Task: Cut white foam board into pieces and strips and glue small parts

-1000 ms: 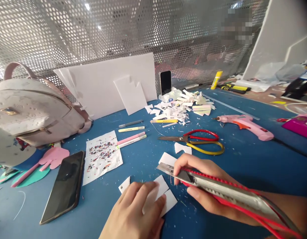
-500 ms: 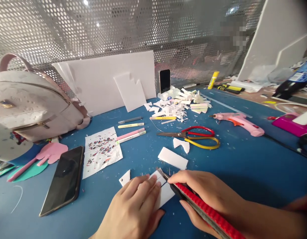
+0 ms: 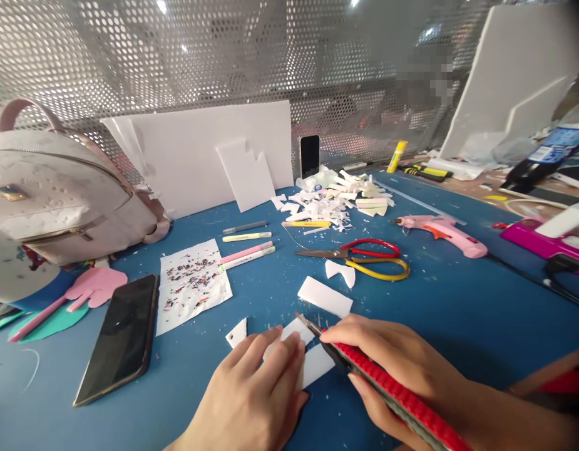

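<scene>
My right hand (image 3: 397, 363) grips a red utility knife (image 3: 387, 379), its blade tilted down to the left. The blade tip touches or hovers just over the far end of a small white foam board piece (image 3: 296, 329); I cannot tell which. My left hand (image 3: 261, 382) presses that piece to the table with bent fingers, covering part of it. A second white foam board piece (image 3: 318, 365) lies nearer to me, partly under the left fingers, with blue table showing between the two. A white foam rectangle (image 3: 325, 297) lies just beyond, and a small white scrap (image 3: 236, 332) left of the fingers.
Red-and-yellow-handled scissors (image 3: 355, 254), a pink glue gun (image 3: 442, 233) and a pile of white scraps (image 3: 327, 200) lie beyond. At left are a phone (image 3: 117, 341), a speckled white sheet (image 3: 193, 282), several pens (image 3: 246, 237) and a backpack (image 3: 68, 194). Foam boards (image 3: 199, 156) lean behind.
The gap between the two foam board pieces under my left hand has widened. The knife has shifted slightly, its tip now at the far piece's end. My left hand stays nearly in place.
</scene>
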Demonstrator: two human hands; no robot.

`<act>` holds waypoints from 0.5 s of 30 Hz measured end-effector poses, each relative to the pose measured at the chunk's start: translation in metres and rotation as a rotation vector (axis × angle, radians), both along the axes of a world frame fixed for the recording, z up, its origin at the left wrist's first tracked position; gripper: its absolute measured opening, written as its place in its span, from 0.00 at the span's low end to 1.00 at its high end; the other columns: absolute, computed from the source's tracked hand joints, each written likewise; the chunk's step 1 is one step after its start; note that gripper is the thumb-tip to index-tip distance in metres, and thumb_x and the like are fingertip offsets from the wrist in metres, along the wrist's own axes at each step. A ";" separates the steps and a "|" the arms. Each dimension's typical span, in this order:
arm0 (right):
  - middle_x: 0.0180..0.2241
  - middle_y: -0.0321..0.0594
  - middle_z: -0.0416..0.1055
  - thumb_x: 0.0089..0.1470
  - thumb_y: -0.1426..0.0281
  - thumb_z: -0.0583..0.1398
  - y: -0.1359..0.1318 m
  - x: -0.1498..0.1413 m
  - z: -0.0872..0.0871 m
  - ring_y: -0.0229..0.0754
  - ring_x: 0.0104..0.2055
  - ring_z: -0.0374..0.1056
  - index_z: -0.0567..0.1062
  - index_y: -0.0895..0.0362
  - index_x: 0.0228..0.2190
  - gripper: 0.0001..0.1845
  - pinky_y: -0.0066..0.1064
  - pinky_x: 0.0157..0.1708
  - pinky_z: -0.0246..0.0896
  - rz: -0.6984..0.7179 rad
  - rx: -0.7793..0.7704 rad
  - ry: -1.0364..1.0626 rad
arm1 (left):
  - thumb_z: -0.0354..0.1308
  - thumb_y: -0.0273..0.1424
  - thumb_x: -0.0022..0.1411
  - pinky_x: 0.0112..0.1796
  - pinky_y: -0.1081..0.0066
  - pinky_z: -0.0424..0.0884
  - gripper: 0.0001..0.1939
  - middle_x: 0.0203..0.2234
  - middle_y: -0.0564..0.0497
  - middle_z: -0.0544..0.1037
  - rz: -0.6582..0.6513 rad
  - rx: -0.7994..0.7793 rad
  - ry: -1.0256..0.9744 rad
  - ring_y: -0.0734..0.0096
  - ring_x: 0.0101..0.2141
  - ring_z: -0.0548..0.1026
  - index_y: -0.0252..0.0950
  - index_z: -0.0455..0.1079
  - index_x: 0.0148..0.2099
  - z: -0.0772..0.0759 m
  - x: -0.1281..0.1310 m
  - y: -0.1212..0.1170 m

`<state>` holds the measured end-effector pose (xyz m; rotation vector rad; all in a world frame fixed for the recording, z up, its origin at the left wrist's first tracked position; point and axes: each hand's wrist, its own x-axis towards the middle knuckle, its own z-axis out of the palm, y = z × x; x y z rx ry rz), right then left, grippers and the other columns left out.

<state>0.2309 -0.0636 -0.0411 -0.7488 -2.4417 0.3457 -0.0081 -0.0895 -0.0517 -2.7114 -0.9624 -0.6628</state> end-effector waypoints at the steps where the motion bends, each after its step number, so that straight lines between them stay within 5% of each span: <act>1: 0.39 0.43 0.75 0.54 0.78 0.53 0.001 0.000 0.000 0.44 0.39 0.73 0.62 0.53 0.51 0.23 0.34 0.41 0.70 -0.014 0.020 0.022 | 0.55 0.27 0.65 0.37 0.58 0.83 0.15 0.45 0.43 0.82 0.002 0.014 -0.004 0.51 0.42 0.81 0.27 0.74 0.51 -0.001 0.000 0.000; 8: 0.39 0.42 0.74 0.56 0.78 0.52 0.001 0.002 0.002 0.39 0.37 0.73 0.67 0.56 0.50 0.19 0.28 0.38 0.69 -0.106 0.011 0.152 | 0.57 0.28 0.65 0.33 0.59 0.83 0.13 0.45 0.44 0.82 0.041 0.122 -0.005 0.50 0.42 0.81 0.28 0.75 0.50 -0.005 0.002 -0.003; 15: 0.37 0.36 0.77 0.58 0.77 0.51 -0.009 0.003 -0.010 0.37 0.34 0.75 0.69 0.53 0.49 0.18 0.27 0.36 0.69 -0.194 0.078 0.160 | 0.56 0.27 0.63 0.34 0.61 0.82 0.12 0.38 0.49 0.82 0.077 -0.046 -0.117 0.57 0.38 0.80 0.33 0.74 0.48 -0.002 0.005 0.002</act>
